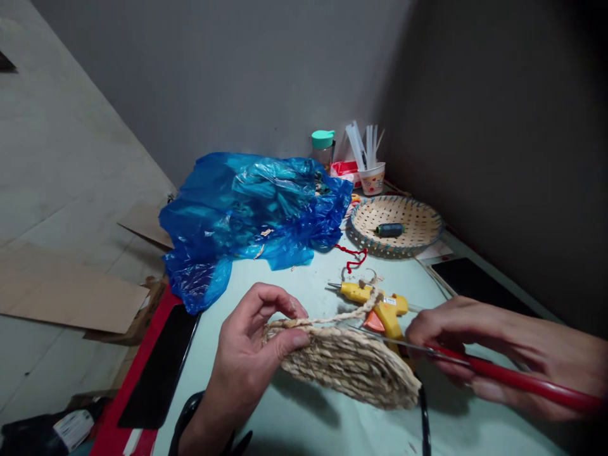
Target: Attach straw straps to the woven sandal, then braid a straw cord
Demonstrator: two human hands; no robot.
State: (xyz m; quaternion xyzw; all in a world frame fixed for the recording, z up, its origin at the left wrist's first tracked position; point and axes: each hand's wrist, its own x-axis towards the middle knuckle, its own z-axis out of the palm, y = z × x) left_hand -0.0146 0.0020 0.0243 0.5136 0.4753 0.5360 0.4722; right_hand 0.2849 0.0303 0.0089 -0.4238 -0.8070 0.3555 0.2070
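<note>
Braided coil [344, 366] mottled in tan, beige and dark brown; loose braid [356, 313] toned paler cream. Tool handle [527, 378] coloured red. Glue gun [392, 324] coloured yellow, its trigger [373, 322] orange. Tabletop [256, 282] surfaced in pale mint green, bordered red at left. Far plastic bag [266, 196] tinted translucent bright blue. Woven basket [420, 221] patterned in light tan with dark gaps, rim laced in blue; spool [390, 230] wound in dark thread. Cup [372, 182] printed in orange on white. Jar lid [323, 139] coloured turquoise. Yarn [355, 263] coloured deep red.
</note>
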